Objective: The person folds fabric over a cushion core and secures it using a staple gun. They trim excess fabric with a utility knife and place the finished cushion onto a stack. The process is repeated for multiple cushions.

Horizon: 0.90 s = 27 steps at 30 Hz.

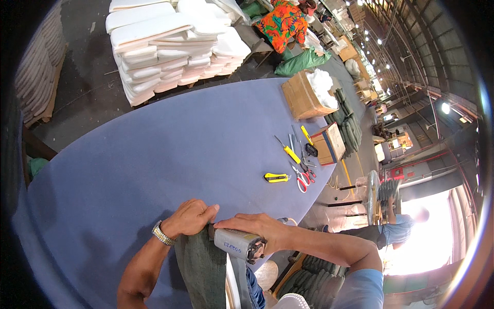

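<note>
Two hands press a dark green fabric-covered piece against the near edge of a blue-grey felt-covered table.

At far left a stack of pale cushions (38, 72) is half lost in the dark rim. The left hand (189, 219), with a metal watch, is curled into a fist gripping the top of the dark green fabric piece (201, 268), whose lower end is cut off by the frame. Just right, the right hand (257, 226) lies flat over a grey metal staple gun (237, 244); its fingertips are hard to make out. Farther right on the table (154, 154) lie a yellow-handled cutter (277, 177), red-handled scissors (303, 180) and a brown cardboard box (303, 95) of white stuffing.
</note>
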{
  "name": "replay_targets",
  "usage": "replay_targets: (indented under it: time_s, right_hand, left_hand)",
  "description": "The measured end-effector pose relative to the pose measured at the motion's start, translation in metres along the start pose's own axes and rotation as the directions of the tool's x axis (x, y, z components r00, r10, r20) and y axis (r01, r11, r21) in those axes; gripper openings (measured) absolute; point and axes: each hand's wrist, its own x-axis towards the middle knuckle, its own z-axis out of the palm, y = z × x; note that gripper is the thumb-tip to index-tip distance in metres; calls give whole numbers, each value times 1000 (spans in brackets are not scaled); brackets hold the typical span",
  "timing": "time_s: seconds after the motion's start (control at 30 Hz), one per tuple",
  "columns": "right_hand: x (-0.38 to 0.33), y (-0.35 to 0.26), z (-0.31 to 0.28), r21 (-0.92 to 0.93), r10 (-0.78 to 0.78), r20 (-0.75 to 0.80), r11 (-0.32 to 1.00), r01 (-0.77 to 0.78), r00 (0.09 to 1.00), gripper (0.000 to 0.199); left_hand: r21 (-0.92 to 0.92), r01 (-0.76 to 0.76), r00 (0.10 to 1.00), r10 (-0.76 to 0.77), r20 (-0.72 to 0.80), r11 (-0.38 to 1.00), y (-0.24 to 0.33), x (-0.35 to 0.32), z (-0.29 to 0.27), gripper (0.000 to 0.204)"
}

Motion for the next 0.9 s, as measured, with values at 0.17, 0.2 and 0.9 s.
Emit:
replay_targets:
  time_s: [0.17, 0.2, 0.9]
  right_hand:
    - [0, 5, -1, 89, 51, 38, 995, -55, 998, 88]
    - [0, 5, -4, 106, 47, 48, 993, -51, 998, 87]
    - [-45, 113, 97, -66, 254, -676, 914, -400, 691, 62]
  left_hand:
    - [-25, 13, 1000, -13, 6, 1000, -10, 3, 4, 67]
    - [-21, 15, 1000, -15, 1, 1000, -14, 7, 5, 67]
    - [143, 408, 705, -211, -677, 902, 52, -47, 75, 87]
